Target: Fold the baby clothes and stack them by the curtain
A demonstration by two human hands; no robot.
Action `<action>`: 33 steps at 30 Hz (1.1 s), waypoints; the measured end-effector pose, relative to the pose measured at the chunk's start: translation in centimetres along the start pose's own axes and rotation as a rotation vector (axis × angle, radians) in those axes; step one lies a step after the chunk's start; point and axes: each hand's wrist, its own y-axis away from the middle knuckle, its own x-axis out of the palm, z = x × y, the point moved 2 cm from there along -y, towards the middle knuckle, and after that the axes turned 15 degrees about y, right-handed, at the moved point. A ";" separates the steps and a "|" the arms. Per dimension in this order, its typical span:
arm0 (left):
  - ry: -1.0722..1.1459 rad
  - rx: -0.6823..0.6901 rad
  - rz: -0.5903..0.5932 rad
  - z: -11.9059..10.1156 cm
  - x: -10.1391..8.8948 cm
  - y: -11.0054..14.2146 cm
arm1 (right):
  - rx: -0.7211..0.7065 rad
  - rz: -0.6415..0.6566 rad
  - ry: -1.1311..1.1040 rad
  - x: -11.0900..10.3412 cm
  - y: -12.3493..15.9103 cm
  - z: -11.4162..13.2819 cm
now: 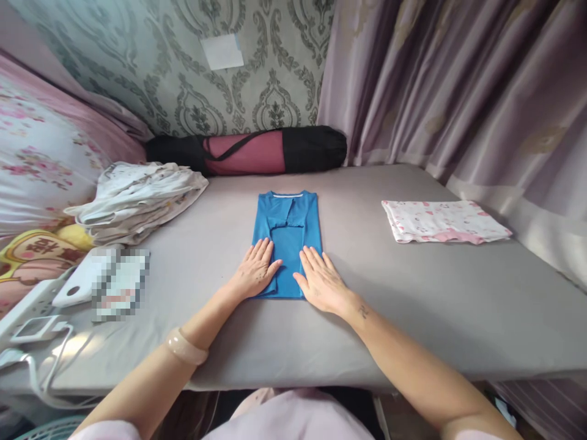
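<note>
My pale pink clothing (293,421) sits nearest; beyond, my left hand (254,273) and right hand (322,284) rest flat, fingers (263,247) gripping nothing, on the folded blue garment (288,244) atop grey cloth (413,293). It should be light, limp, best held by both side edges.

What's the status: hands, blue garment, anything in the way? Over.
Left hand and right hand: palm-down, open, on blue garment, one per side. Garment folded, collar at far end. Printed cloth off right, apart.

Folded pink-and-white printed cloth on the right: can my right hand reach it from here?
Probably yes, perhaps with a lean: your right hand lies flat on the folded blue shirt, gripping nothing, and only grey sheet shows between it and the printed cloth.
</note>
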 end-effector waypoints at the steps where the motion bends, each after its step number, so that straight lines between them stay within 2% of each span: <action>1: -0.010 -0.002 0.003 -0.2 -0.4 -0.1 | 0.004 0.001 0.004 0.0 0.0 0.0; 5: -0.004 0.005 0.003 -0.7 -3.4 -2.0 | 0.006 -0.001 0.002 -0.4 0.0 0.1; 8: 0.013 0.025 -0.066 -0.5 -5.7 -5.0 | 0.018 -0.004 0.004 -0.6 0.0 0.2; 10: -0.024 0.044 -0.107 -0.2 -6.5 -7.2 | 0.027 -0.003 0.001 -0.6 0.0 0.2; 14: -0.070 -0.001 -0.020 0.6 -5.9 -10.8 | 0.032 -0.004 -0.022 -0.6 0.0 0.2; 18: 0.147 -0.123 -0.060 1.5 -4.8 -12.6 | 0.035 -0.007 -0.038 -0.8 0.1 0.3; 24: 0.355 -0.223 -0.189 2.6 -4.6 -12.7 | 0.035 -0.018 -0.052 -0.9 0.1 0.2; 28: 0.368 -0.221 -0.382 3.1 -5.1 -11.3 | 0.021 -0.024 -0.053 -0.7 0.1 0.1; 30: 0.243 -0.172 -0.376 3.1 -4.8 -10.1 | 0.022 -0.033 -0.053 -0.8 0.0 0.0; 33: 0.078 -0.038 -0.264 2.7 -3.2 -7.7 | 0.050 -0.095 -0.027 -1.1 -0.3 -0.1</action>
